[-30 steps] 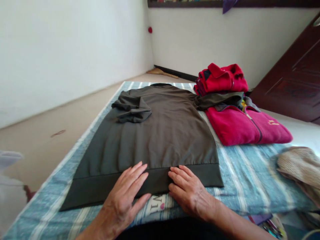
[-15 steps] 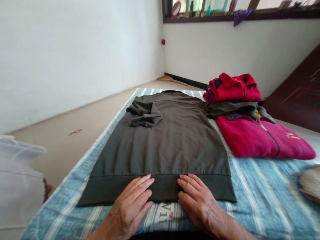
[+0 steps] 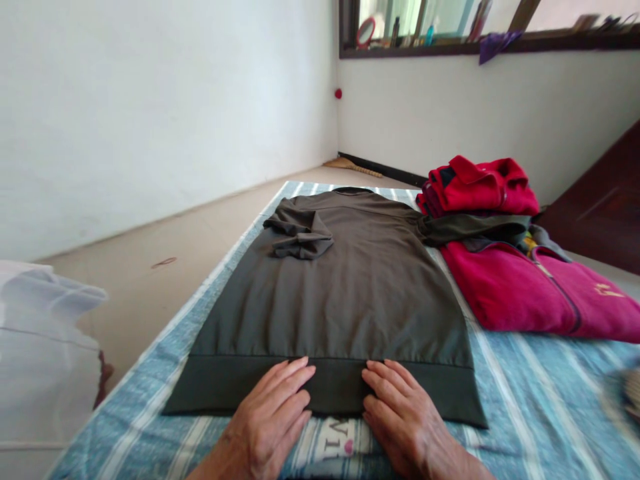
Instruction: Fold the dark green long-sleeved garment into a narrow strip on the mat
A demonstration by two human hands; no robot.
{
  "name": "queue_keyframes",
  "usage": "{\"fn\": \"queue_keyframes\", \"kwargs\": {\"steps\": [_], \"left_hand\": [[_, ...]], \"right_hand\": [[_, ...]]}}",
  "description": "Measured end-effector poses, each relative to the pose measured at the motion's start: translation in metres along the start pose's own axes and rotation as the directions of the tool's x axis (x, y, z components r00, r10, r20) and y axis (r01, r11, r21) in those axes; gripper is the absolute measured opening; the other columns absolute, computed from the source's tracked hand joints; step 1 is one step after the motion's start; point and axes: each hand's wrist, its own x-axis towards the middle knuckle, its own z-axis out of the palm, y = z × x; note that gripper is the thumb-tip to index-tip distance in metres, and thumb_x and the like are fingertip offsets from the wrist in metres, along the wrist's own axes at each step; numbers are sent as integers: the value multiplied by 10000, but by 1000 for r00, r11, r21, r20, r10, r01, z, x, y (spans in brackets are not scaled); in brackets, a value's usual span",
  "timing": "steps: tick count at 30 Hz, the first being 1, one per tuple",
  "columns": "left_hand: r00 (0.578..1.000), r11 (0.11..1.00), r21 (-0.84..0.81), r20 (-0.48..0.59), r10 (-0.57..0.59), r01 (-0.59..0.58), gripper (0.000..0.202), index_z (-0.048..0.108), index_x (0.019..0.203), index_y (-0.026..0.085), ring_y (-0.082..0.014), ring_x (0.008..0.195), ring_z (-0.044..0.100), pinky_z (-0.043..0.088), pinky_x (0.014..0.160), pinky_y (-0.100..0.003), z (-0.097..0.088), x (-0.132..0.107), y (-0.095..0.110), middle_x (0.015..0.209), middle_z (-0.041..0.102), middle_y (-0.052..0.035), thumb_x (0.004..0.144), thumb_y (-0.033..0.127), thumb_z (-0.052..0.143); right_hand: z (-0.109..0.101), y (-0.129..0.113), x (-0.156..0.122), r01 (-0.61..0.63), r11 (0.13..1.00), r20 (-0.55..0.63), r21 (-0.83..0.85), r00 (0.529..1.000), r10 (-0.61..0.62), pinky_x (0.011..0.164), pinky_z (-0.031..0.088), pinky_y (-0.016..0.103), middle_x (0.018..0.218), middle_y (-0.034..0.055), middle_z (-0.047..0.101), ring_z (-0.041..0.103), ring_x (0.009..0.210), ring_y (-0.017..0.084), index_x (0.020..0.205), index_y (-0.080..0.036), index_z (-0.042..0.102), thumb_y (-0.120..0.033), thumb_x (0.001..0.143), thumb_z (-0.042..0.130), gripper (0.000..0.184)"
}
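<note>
A dark olive jacket (image 3: 350, 300) lies spread flat, its collar at the far end and its wide hem band towards me. Its left sleeve is folded in over the body, while the right one stretches out sideways onto the other clothes. My left hand (image 3: 273, 413) rests flat on the hem band, left of its middle, fingers stretched out. On the same band, right of the middle, lies my right hand (image 3: 400, 413), also with fingers extended. Neither hand grasps the cloth. Both thumbs are near the hem's lower edge.
A blue striped bedsheet (image 3: 530, 400) lies under everything. Right of the jacket are a folded magenta zip jacket (image 3: 540, 293) and a stack of red clothes (image 3: 490, 183). White translucent material (image 3: 45, 360) stands at the left. A window sill (image 3: 450, 50) holds small items behind.
The whole view has shifted slightly, with things appearing a little further right and lower. Both hands stay on the hem band, and the jacket lies as before.
</note>
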Motion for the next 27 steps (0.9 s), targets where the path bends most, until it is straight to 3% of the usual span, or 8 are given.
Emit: {"fn": "queue_keyframes", "kwargs": {"steps": [6, 16, 27], "left_hand": [[999, 999, 5, 41, -36, 36, 194, 627, 943, 177, -220, 1229, 517, 418, 1067, -393, 5, -7, 0, 1228, 620, -98, 870, 73, 480], [996, 1000, 6, -84, 5, -4, 330, 611, 952, 163, -191, 1169, 571, 465, 1024, -341, 1, -2, 4, 1131, 677, -100, 798, -27, 389], [990, 1000, 10, -140, -5, 6, 325, 612, 971, 164, -192, 1185, 556, 412, 1065, -351, 19, -15, -2, 1158, 664, -95, 806, 3, 382]], "right_hand": [[-4, 2, 5, 57, 998, -50, -23, 997, -58, 990, 466, 383, 1072, 74, 698, 606, 1095, 205, 925, -184, 615, -131, 896, 397, 227], [5, 7, 4, 101, 992, -103, -73, 989, -108, 947, 504, 359, 1016, 76, 710, 633, 1058, 202, 891, -188, 609, -149, 873, 472, 143], [15, 11, 3, 137, 978, -175, -156, 971, -164, 918, 520, 334, 984, 57, 717, 656, 1005, 196, 812, -205, 608, -167, 861, 485, 138]]}}
